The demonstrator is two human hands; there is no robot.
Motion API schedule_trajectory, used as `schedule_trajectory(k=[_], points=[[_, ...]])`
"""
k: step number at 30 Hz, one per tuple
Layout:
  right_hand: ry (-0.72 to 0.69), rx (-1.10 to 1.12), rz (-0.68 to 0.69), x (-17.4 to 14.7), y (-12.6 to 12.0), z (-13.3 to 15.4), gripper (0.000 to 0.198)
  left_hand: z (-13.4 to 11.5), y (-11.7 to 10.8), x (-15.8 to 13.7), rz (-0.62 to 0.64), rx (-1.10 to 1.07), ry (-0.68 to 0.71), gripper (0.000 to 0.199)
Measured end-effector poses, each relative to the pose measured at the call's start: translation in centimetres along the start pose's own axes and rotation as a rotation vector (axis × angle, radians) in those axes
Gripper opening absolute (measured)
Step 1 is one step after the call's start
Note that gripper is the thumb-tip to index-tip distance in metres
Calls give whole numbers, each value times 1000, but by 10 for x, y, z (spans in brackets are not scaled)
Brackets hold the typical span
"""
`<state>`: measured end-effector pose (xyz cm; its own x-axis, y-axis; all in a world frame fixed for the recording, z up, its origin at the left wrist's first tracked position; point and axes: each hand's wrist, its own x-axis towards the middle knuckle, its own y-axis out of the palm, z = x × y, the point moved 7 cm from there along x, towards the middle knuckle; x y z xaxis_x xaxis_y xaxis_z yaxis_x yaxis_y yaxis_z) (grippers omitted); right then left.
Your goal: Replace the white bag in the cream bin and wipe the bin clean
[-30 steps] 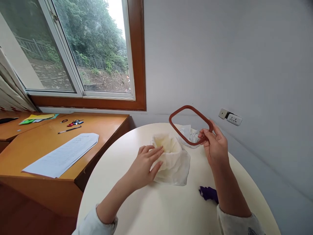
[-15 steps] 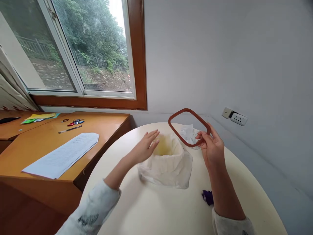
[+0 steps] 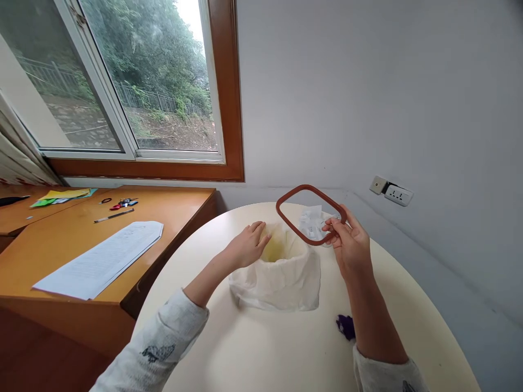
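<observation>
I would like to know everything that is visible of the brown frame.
The brown frame is a thin, closed ring, roughly square, with rounded corners and an open middle; it looks like smooth plastic. The right hand grips it at its right-hand corner, holding it in the air above the pale table. Crumpled plastic shows through its opening.

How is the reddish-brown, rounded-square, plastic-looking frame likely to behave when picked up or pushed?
The frame is probably stiff: the right hand grips it near one corner, yet the far side shows no sag. It looks light for its size, a slim band around an open middle. Its flattish sides should discourage rolling.
</observation>
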<state>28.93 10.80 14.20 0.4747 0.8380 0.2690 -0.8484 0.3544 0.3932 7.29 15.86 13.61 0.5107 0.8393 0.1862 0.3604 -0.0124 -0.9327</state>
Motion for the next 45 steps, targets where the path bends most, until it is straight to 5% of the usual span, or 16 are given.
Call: schedule_trajectory(k=[9,15,18,22,35,45], points=[[172,18,112,-10,4,-13,62,-11,-25,-43,2,72,-27,46],[286,-39,237,-28,15,-19,61,-4,-59,-64,-201,-154,57,35],[306,-72,267,-34,20,-22,63,-12,-58,-69,-122,-235,205,37],[304,-114,280,-39,23,-26,64,-14,-44,-70,-23,-317,233,24],[-148,-832,324,-35,20,-26,41,-4,-29,-71,-53,-382,216,20],[-178,-815,359,-31,19,-34,37,-6,-23,-72,-90,-427,194,18]])
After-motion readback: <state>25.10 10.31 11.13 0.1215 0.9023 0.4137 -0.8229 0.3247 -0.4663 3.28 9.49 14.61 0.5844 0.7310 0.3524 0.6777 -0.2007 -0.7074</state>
